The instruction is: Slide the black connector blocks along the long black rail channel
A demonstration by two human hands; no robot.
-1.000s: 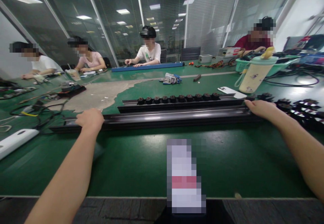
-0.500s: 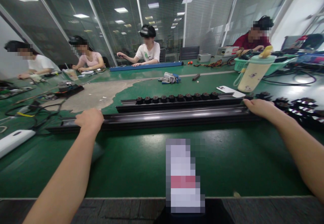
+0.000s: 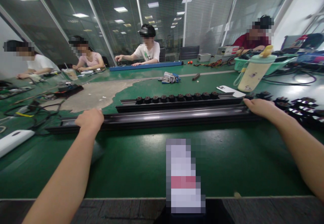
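A long black rail (image 3: 167,116) lies across the green table (image 3: 131,163) in front of me. My left hand (image 3: 89,120) is closed over the rail near its left end. My right hand (image 3: 260,108) grips the same rail near its right end, fingers wrapped over the top. Just behind lies a second black rail (image 3: 177,103) carrying a row of several small black round parts (image 3: 177,98).
Several black parts (image 3: 301,107) lie at the right. A white phone (image 3: 229,90), a cream bottle (image 3: 254,73), a green basket (image 3: 244,63), gloves (image 3: 170,78) and cables (image 3: 37,111) sit further back. A white device (image 3: 14,142) lies left. Several people work at the far side.
Both hands stay on the long rail; the view has shifted only slightly. A person across the table has moved an arm outward.
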